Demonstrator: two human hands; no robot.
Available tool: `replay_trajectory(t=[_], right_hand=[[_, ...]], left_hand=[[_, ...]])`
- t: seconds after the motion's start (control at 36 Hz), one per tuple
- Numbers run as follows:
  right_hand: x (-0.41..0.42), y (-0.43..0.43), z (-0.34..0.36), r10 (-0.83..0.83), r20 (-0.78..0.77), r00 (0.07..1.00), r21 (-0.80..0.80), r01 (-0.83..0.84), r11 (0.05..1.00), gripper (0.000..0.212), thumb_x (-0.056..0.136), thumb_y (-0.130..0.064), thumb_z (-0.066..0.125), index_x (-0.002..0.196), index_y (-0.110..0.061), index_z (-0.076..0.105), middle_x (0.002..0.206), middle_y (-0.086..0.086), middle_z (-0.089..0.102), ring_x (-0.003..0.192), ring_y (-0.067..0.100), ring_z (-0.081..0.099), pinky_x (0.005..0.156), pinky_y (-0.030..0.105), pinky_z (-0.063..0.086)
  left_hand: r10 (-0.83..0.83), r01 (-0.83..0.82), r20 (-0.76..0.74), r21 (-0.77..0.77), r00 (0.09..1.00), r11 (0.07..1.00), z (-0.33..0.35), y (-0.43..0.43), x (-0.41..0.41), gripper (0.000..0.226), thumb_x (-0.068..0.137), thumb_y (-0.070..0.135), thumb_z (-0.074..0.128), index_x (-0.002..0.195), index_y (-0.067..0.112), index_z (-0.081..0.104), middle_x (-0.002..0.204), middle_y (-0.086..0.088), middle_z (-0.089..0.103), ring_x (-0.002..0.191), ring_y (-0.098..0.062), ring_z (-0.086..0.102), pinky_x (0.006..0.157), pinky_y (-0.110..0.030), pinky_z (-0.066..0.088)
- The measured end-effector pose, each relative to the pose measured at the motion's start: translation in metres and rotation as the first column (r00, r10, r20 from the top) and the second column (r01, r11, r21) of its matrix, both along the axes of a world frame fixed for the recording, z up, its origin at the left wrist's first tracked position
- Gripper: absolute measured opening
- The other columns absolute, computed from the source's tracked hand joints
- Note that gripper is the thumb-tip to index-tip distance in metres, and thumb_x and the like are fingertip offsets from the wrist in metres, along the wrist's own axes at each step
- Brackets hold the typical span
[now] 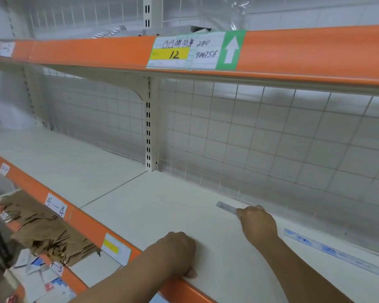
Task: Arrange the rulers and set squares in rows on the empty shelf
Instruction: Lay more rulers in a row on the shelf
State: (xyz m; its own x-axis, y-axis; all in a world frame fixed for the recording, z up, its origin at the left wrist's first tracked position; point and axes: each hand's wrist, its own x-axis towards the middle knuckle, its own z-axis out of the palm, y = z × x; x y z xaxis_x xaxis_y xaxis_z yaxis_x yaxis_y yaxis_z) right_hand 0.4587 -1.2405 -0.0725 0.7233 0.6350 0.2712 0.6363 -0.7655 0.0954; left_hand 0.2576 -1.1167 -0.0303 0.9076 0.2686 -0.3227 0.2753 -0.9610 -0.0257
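A clear ruler (226, 207) lies near the back of the cream shelf (162, 204), close to the wire grid. My right hand (257, 221) reaches over the shelf and pinches the ruler's near end with its fingertips. A second ruler (333, 251), clear with blue print, lies flat to the right, in line with the first along the back. My left hand (179, 252) rests on the shelf by the front edge with fingers curled under and the thumb on the surface; it holds nothing.
An upper shelf with an orange front rail (96, 53) and a price label (195, 50) overhangs above. A wire grid back panel (271, 138) closes the rear. Below left, a lower shelf holds brown paper bags (42, 228) and packets (44, 278).
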Motion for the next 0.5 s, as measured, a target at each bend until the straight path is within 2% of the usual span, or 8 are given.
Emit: replay_trajectory(t=[0.11, 0.25, 0.39, 0.5], right_hand=[[0.002, 0.000, -0.002, 0.009, -0.059, 0.998, 0.025, -0.008, 1.000, 0.027, 0.095, -0.011, 0.043, 0.106, -0.024, 0.063, 0.102, 0.000, 0.061, 0.102, 0.019, 0.054, 0.066, 0.025, 0.037], [-0.001, 0.001, 0.001, -0.018, -0.071, 0.997, 0.031, 0.020, 0.999, 0.025, 0.096, -0.013, 0.041, 0.107, -0.022, 0.062, 0.105, 0.000, 0.060, 0.104, 0.018, 0.052, 0.067, 0.025, 0.035], [-0.013, 0.000, 0.008, -0.005, -0.075, 0.997, 0.073, 0.011, 0.997, 0.024, 0.098, -0.019, 0.040, 0.109, -0.018, 0.062, 0.106, 0.001, 0.059, 0.109, 0.020, 0.049, 0.076, 0.029, 0.046], [-0.030, 0.000, 0.018, 0.013, -0.080, 0.997, 0.077, -0.007, 0.997, 0.028, 0.100, -0.024, 0.038, 0.112, -0.017, 0.062, 0.112, 0.001, 0.056, 0.112, 0.020, 0.047, 0.080, 0.029, 0.047]], left_hand=[[0.006, -0.007, -0.005, -0.011, 1.000, 1.000, 0.000, 0.000, 0.001, 0.050, 0.090, 0.038, 0.062, 0.123, 0.003, 0.054, 0.127, -0.019, 0.052, 0.116, -0.036, 0.054, 0.093, -0.039, 0.046], [0.004, -0.004, -0.010, 0.002, 1.000, 1.000, 0.002, -0.002, 0.000, 0.049, 0.091, 0.038, 0.061, 0.124, 0.002, 0.054, 0.128, -0.020, 0.052, 0.117, -0.036, 0.053, 0.093, -0.039, 0.046], [0.002, -0.002, -0.022, 0.000, 1.000, 1.000, 0.003, -0.002, 0.000, 0.049, 0.092, 0.038, 0.059, 0.123, 0.001, 0.055, 0.127, -0.019, 0.052, 0.115, -0.035, 0.054, 0.093, -0.040, 0.046], [-0.006, 0.006, -0.024, -0.001, 1.000, 1.000, 0.005, -0.003, -0.001, 0.049, 0.093, 0.038, 0.058, 0.125, 0.002, 0.054, 0.128, -0.018, 0.052, 0.117, -0.034, 0.054, 0.094, -0.038, 0.045]])
